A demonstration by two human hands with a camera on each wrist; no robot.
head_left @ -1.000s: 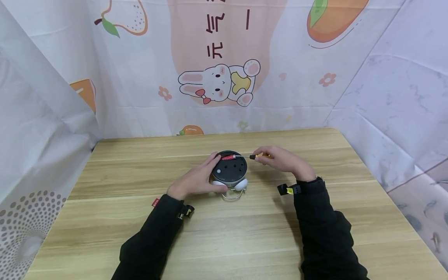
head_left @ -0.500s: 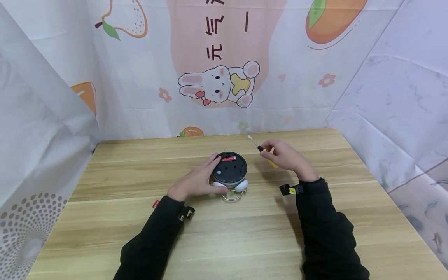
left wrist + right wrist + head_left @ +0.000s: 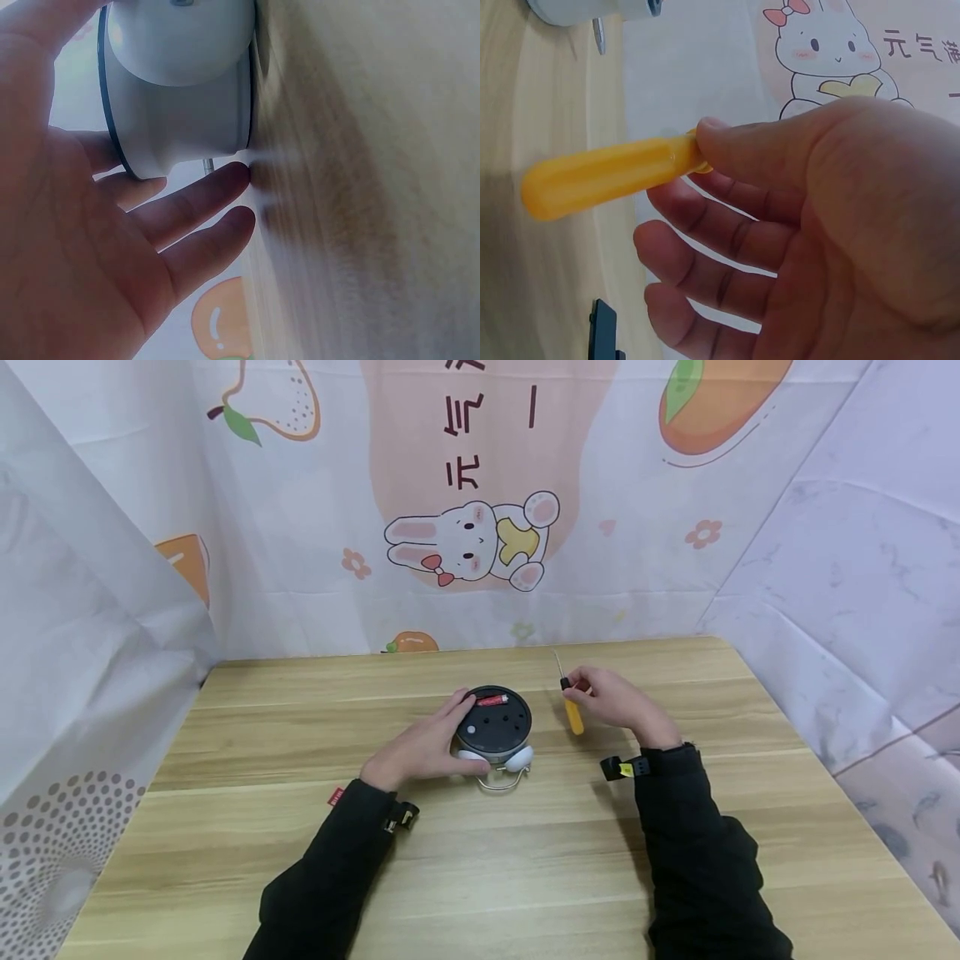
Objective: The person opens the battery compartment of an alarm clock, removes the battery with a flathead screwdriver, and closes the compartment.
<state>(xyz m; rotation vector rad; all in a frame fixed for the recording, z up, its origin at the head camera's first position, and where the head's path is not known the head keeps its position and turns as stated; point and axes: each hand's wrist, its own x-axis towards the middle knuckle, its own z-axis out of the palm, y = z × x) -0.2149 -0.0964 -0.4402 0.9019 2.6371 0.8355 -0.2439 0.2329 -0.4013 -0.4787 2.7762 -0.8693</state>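
Observation:
A twin-bell alarm clock (image 3: 495,731) lies face down on the table, black back up. A red battery (image 3: 492,701) sits in the slot of that back. My left hand (image 3: 427,743) holds the clock from the left, thumb by the bells and fingertips at the back's rim. In the left wrist view, the clock's white side (image 3: 180,120) and a bell (image 3: 184,41) show beside my fingers. Right of the clock, my right hand (image 3: 611,697) pinches a screwdriver (image 3: 574,717) by the handle's upper end. Its yellow handle (image 3: 604,176) points down, its thin shaft up and away from me.
The wooden table (image 3: 465,877) runs back to a printed white curtain (image 3: 285,543). In the right wrist view a small flat black piece (image 3: 602,331) shows at the lower left. Wrist cameras (image 3: 401,815) are strapped at both sleeves.
My right hand has drawn the screwdriver back from the clock's battery slot, to the right, and turned it from level to upright in view. The left hand and clock stay in place.

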